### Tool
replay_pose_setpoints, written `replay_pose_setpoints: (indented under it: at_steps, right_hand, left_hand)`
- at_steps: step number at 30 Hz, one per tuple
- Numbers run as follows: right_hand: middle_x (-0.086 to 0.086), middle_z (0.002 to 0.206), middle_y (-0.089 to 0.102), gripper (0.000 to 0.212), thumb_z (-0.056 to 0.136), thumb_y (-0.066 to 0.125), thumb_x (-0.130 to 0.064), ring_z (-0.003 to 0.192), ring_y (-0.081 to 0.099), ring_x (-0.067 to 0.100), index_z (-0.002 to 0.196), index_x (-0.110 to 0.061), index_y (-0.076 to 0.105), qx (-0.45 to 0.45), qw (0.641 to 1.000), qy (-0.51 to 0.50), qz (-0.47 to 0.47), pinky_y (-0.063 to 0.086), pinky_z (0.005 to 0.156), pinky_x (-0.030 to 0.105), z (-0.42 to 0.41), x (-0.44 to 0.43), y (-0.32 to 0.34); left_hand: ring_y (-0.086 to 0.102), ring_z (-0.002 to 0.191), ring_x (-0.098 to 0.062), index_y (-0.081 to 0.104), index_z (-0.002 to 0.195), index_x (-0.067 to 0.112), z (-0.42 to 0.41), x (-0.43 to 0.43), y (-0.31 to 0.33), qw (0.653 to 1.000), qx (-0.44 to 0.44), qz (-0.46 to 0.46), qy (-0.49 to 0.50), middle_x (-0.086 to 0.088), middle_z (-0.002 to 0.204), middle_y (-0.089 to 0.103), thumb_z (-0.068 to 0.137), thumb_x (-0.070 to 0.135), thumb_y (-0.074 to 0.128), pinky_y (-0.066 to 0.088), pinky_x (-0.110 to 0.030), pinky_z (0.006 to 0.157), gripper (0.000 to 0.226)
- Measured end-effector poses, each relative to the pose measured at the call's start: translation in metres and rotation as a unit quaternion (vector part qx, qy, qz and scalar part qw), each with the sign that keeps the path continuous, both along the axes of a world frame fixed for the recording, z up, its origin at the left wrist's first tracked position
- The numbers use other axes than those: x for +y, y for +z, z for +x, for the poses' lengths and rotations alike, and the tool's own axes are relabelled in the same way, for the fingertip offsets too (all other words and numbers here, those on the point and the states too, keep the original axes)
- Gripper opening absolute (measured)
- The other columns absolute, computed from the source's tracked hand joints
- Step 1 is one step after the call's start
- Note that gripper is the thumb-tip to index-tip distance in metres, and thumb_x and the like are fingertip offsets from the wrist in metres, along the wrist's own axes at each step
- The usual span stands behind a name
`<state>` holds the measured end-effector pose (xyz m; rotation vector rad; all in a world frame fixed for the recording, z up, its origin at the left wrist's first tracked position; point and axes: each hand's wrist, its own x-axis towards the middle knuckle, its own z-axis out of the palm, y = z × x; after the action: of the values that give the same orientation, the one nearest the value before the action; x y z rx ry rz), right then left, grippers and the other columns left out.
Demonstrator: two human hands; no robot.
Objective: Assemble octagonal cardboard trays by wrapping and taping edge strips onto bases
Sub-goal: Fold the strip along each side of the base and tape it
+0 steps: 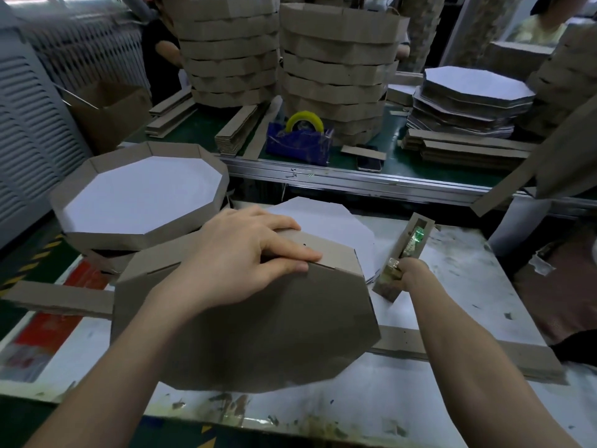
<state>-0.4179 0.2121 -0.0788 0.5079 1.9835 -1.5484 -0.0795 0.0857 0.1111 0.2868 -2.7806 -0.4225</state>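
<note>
Cardboard fills the scene. At the near middle, a tray (258, 324) is held tilted on a stained white desk (468, 270), with its brown underside turned towards the camera. The left hand (245, 253) is laid over the tray's upper edge, its fingers (290, 250) nearly straight and pressed flat on the brown rim; the thumb cannot be seen. The right hand (410, 273) is closed round the lower end of a cardboard-cased tool (413, 240), which is held slanted just right of the tray; something green shows through its open slot, but what it is cannot be told.

A white base (326, 221) is partly hidden behind the tray. A long strip (478, 350) is stretched across the desk, running out to the right from under the tray and passing beneath the right forearm, and another strip (58, 299) lies at the left. A finished tray (139, 195), white inside with a brown rim, is set at the left, on top of other cardboard.

On a green-topped second desk (403, 166) farther off, a blue tape holder (300, 140) with a yellow roll is placed in the middle, with a phone (368, 163) just to its right. Stacks of trays (339, 76) are piled behind it, and a pile of bases (468, 101) is seen at the far right.
</note>
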Motion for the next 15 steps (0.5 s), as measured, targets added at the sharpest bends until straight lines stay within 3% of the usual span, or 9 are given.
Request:
replay_pose_setpoints:
  at_steps: [4,7,10,13,15]
  right_hand:
    - [0.014,0.098,0.057,0.037,0.098,0.047,-0.002,0.107,0.060,0.037,0.134,0.000,0.046,0.008,0.999,-0.034,-0.011,0.049,0.097,0.059,0.000,-0.005,0.006]
    - [0.005,0.077,0.057,0.022,0.091,0.058,-0.019,0.074,0.060,0.022,0.109,-0.007,0.056,0.027,0.986,-0.149,-0.066,0.055,0.076,0.038,0.011,-0.011,0.005]
    - [-0.002,0.070,0.061,0.024,0.082,0.067,-0.037,0.058,0.056,0.015,0.080,-0.014,0.060,0.056,0.966,-0.215,-0.133,0.044,0.054,0.026,0.029,-0.015,0.003]
    - [0.002,0.080,0.059,0.016,0.088,0.060,-0.027,0.066,0.051,0.020,0.078,-0.015,0.057,0.115,0.960,-0.208,-0.150,0.040,0.048,0.019,0.047,-0.013,-0.009]
    - [0.003,0.085,0.059,0.012,0.094,0.056,-0.020,0.074,0.052,0.019,0.083,-0.016,0.058,0.127,0.958,-0.202,-0.161,0.046,0.056,0.016,0.059,-0.007,-0.023]
  left_hand:
    - [0.049,0.111,-0.007,0.054,0.104,0.069,-0.003,-0.001,-0.001,1.000,0.003,-0.002,0.010,0.020,0.126,0.061,0.086,0.068,0.044,0.033,-0.031,0.076,0.020]
    - [0.049,0.111,-0.007,0.052,0.102,0.071,-0.004,-0.002,-0.002,1.000,0.002,-0.001,0.021,0.021,0.126,0.061,0.083,0.065,0.046,0.033,-0.031,0.076,0.021]
    - [0.049,0.111,-0.006,0.057,0.101,0.069,-0.005,-0.003,-0.002,1.000,0.010,0.003,0.030,0.022,0.125,0.061,0.081,0.064,0.045,0.032,-0.031,0.075,0.024]
    - [0.050,0.112,-0.007,0.059,0.102,0.067,-0.003,-0.005,-0.002,0.999,0.012,0.008,0.033,0.022,0.124,0.062,0.081,0.064,0.045,0.034,-0.031,0.075,0.025]
    - [0.050,0.113,-0.007,0.059,0.103,0.067,-0.003,-0.005,-0.002,0.999,0.009,0.004,0.036,0.023,0.124,0.061,0.082,0.065,0.045,0.035,-0.031,0.076,0.025]
